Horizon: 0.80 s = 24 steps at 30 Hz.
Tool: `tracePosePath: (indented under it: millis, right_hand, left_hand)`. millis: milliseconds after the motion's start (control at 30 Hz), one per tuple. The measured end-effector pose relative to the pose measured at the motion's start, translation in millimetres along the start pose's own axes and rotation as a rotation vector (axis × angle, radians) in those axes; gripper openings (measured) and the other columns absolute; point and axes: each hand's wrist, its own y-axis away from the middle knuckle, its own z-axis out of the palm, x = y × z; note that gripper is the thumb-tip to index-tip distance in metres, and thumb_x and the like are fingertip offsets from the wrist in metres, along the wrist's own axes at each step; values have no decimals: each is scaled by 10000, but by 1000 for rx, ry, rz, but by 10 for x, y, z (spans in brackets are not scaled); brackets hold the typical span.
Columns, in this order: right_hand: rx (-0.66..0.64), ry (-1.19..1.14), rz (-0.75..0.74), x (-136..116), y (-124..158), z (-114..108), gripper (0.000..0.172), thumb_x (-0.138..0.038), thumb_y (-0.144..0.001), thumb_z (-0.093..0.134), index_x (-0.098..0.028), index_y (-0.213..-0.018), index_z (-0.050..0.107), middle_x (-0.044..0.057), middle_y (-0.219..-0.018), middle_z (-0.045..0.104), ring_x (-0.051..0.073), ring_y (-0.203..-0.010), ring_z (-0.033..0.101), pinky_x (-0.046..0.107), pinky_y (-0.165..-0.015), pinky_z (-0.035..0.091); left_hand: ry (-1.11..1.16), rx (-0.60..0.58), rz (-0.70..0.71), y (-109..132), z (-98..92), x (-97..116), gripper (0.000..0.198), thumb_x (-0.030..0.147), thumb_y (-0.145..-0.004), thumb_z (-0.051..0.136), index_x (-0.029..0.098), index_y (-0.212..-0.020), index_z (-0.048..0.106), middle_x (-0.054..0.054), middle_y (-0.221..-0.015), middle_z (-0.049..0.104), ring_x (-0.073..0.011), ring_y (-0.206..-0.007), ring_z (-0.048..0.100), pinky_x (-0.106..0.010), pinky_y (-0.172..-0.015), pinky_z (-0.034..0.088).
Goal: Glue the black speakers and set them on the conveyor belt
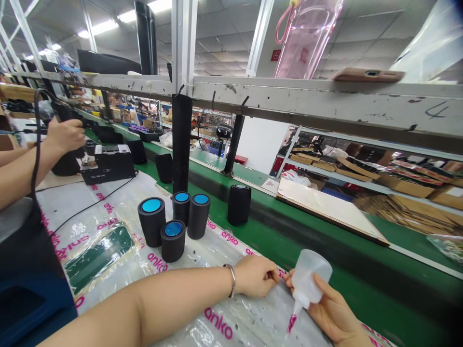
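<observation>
My right hand (331,308) grips a translucent white squeeze bottle (311,274), its narrow nozzle tilted down over the plastic-covered table (181,308); pink shows at the nozzle's tip. Close to the bottle's left side, my left hand (257,275), with a silver bangle at the wrist, is closed with curled fingers at the table's edge. Whether anything is pinched there is hidden. Beyond my left forearm stand several dark foam-like cylinders with blue discs on top, among them a wide one (152,221), a short one (173,241) and a tall one (198,217).
A green conveyor belt (213,193) runs past the table, carrying a black cylindrical item (239,205). At left, a co-worker's hand (67,135) is near a black box-shaped device (107,164) with a cable. Overhead, a shelf (307,99) holds a pink bottle (307,38) and a phone (367,75).
</observation>
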Motion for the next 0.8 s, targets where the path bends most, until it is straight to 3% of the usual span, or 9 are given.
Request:
tracePosePath:
  millis: [267, 433, 600, 800]
  right_hand:
    - [88, -18, -59, 47, -7, 108, 518, -361, -1069, 898, 26, -1234, 596, 184, -1250, 176, 331, -1185, 168, 389, -1030, 354]
    - [79, -9, -97, 88, -7, 19, 512, -381, -1101, 854, 30, -1251, 589, 190, -1237, 191, 333, -1198, 131, 387, -1021, 370]
    - [-19, 9, -78, 87, -3, -70, 463, -396, -1150, 788, 8, -1276, 601, 178, -1228, 214, 337, -1200, 120, 482, -1070, 238]
    - [-77, 10, -52, 29, -42, 87, 419, -392, -1177, 753, -18, -1303, 614, 165, -1234, 217, 323, -1207, 118, 468, -1095, 184]
  left_hand:
    - [3, -4, -8, -1, -8, 0, 203, 270, -755, 536, 223, -904, 666, 17, -779, 680, -106, -651, 544, -221, -606, 382]
    - [11, -2, -8, -3, 6, -8, 203, 263, -752, 535, 220, -902, 665, 19, -770, 675, -101, -646, 540, -216, -600, 378]
    - [22, 4, -3, -11, 24, -32, 182, 266, -751, 531, 223, -878, 654, 30, -733, 652, -92, -630, 527, -208, -590, 366]
    - [29, 4, 1, -23, 25, -42, 175, 265, -743, 536, 224, -867, 653, 29, -737, 651, -96, -636, 526, -211, -594, 367]
